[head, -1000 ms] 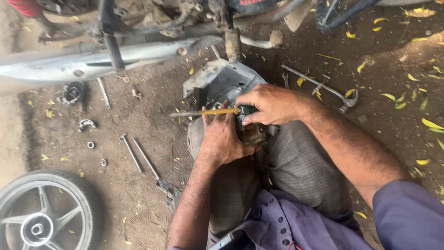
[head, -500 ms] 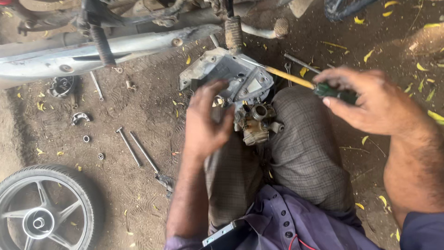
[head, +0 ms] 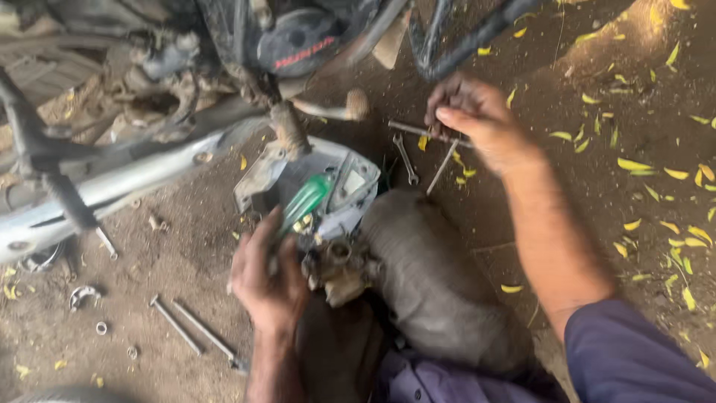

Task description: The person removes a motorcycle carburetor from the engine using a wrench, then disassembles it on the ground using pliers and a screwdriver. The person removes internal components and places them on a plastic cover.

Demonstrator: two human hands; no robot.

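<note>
My left hand (head: 267,282) is closed around the lower end of a green-handled screwdriver (head: 306,200), right beside a grimy metal carburettor (head: 339,270) that rests on my grey-trousered lap. The image is blurred there. My right hand (head: 477,119) is stretched out to the dirt ground. Its fingers curl over the crossbar of a thin T-shaped metal wrench (head: 441,166). A small open-ended spanner (head: 406,159) lies just left of that wrench. A grey plastic cover (head: 350,190) lies on the ground behind the carburettor.
A motorcycle (head: 291,37) stands across the top, with a silver exhaust pipe (head: 112,186) at the left. Two long bolts (head: 195,330), washers and small parts (head: 83,295) lie on the dirt at lower left. Yellow leaves (head: 656,164) are scattered at the right.
My right hand let go of the screwdriver and reached up to the T-shaped wrench on the ground. The screwdriver is now at my left hand. The view tilted up toward the motorcycle.
</note>
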